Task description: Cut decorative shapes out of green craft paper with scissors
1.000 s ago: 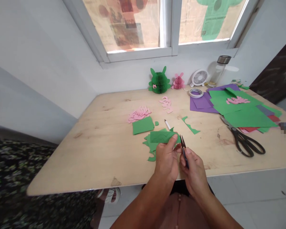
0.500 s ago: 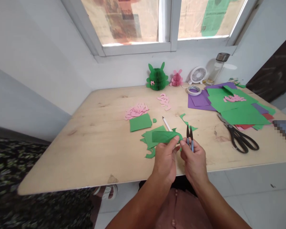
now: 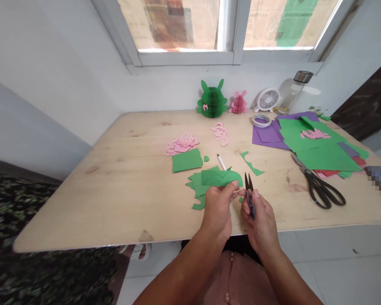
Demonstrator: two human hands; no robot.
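Note:
My left hand [image 3: 219, 207] pinches a folded-looking strip of green paper [image 3: 216, 178] that has curved lines drawn on it and a rounded right end. In my right hand [image 3: 262, 214] are small thread snips [image 3: 249, 188], their dark blades pointing up and slightly parted, just right of the paper and apart from it. Under and behind the held strip lie green paper scraps [image 3: 198, 203] with jagged edges. A white pencil [image 3: 221, 162] rests behind the strip, its near end hidden. A thin green offcut [image 3: 252, 164] lies beyond the blades.
Pink cutouts [image 3: 181, 145] and a green paper stack [image 3: 187, 161] lie left of centre. Black-handled scissors [image 3: 319, 184] rest at right before green sheets [image 3: 327, 157]. Tape rolls [image 3: 261, 120], a small fan [image 3: 268, 100], a bottle [image 3: 294, 95] and paper figures [image 3: 212, 101] stand farther back.
My right hand has moved slightly away from the paper and turned the snips in its grip. Its thumb no longer touches the paper's edge. The view has shifted a little.

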